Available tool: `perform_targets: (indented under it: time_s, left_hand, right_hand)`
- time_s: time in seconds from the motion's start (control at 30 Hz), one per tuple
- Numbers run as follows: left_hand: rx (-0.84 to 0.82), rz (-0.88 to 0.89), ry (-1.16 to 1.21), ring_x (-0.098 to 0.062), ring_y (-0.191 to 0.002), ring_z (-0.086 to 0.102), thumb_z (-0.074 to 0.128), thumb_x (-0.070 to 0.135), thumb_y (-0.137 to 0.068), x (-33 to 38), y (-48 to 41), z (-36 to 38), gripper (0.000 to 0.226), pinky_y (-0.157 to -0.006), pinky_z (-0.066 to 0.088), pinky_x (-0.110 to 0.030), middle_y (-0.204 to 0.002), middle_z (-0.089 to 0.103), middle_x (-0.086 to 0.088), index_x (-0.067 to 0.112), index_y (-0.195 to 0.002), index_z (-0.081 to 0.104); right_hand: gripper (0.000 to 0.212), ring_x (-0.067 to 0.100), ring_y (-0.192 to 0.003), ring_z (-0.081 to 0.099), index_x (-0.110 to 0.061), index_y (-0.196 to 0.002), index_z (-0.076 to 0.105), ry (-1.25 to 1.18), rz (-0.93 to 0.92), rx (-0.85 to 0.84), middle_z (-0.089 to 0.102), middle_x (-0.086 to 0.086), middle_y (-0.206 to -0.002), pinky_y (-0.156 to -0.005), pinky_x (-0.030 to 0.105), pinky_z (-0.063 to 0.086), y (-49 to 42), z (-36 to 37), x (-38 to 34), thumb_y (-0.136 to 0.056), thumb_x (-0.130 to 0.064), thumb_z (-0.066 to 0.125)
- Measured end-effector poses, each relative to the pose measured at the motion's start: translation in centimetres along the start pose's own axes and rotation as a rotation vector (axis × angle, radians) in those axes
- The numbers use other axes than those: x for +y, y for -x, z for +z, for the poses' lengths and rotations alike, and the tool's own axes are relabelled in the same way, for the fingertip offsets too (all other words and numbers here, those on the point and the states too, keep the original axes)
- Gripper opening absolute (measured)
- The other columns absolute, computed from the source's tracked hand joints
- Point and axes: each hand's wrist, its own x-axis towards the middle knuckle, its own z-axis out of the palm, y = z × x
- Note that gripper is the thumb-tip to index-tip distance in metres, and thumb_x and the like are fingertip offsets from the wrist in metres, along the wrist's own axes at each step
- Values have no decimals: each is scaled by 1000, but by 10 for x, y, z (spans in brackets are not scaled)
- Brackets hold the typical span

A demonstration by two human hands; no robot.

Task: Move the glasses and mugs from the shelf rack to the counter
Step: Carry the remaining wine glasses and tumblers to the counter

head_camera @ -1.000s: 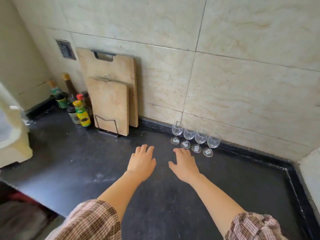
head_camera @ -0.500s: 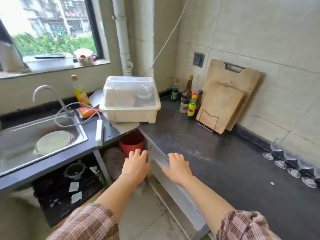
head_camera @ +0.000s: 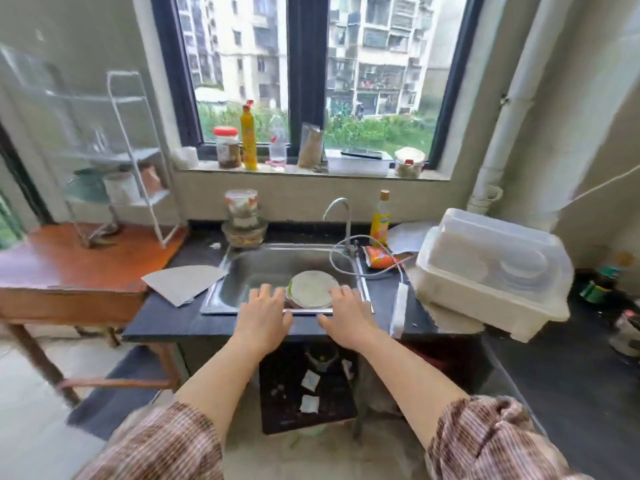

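A white wire shelf rack (head_camera: 133,157) stands on a wooden table at the far left. Its lower shelf holds a white mug (head_camera: 121,188) and a brownish mug (head_camera: 150,178); clear glasses (head_camera: 97,140) show faintly on the shelf above, blurred. My left hand (head_camera: 263,315) and my right hand (head_camera: 346,315) are held out palm down, fingers apart and empty, over the front edge of the sink. Both are far right of the rack. The dark counter (head_camera: 585,382) runs along the right edge.
A steel sink (head_camera: 256,271) holds a round plate, with a tap and hose behind. A white lidded dish box (head_camera: 485,271) sits to the right. Jars and bottles line the window sill. A wooden table (head_camera: 69,268) carries the rack. Grey cardboard lies left of the sink.
The view has swung left from the counter with the row of wine glasses, past the dish box, to the sink and rack. Both hands stay empty and spread.
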Motion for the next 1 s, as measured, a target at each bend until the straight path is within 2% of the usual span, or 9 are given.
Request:
perform_targets:
  time_s: [0.1,0.3,0.4,0.6,0.8,1.0]
  left_hand:
    - [51,-38,-53,-30,-122,43,45,34,-92,-58,-40,-17,48,-98,42,-41,-133,45,-11,14,-135,40]
    - [72,-197,-140,-31,-125,38,44,37,-92,-166,-124,-67,49,-95,42,-44,-139,40,-10,17,-136,39]
    - [138,-226,-189,-31,-123,40,44,37,-91,-212,-159,-95,49,-93,43,-44,-136,43,-10,16,-135,40]
    - [262,-314,-133,-32,-124,40,45,35,-91,-298,-219,-148,50,-98,43,-46,-135,45,-12,14,-136,42]
    - [345,-308,-114,-31,-124,40,46,35,-91,-397,-285,-196,46,-98,43,-47,-136,44,-11,16,-133,44]
    - [453,-158,-101,-29,-124,42,46,34,-92,-507,-357,-247,47,-96,45,-44,-139,42,-11,14,-135,41]
  right_hand:
    - [59,30,-126,39,-10,-136,40,-15,-128,40,45,10,-137,-101,43,35,-66,0,-50,-89,-42,54]
    - [57,30,-126,39,-11,-135,40,-74,-232,37,45,10,-135,-98,47,39,-184,1,-144,-89,-42,53]
    - [56,31,-125,39,-11,-134,41,-69,-298,72,46,11,-135,-97,48,38,-239,-10,-191,-88,-42,52]
    - [57,32,-128,39,-10,-135,40,-100,-431,144,47,12,-137,-102,47,37,-328,-38,-285,-89,-40,53]
    - [57,33,-130,37,-8,-136,40,-106,-514,242,46,13,-138,-101,50,38,-407,-60,-379,-91,-40,54]
    - [56,30,-120,44,-5,-132,43,-194,-541,468,48,12,-132,-98,47,42,-485,-86,-473,-88,-33,61]
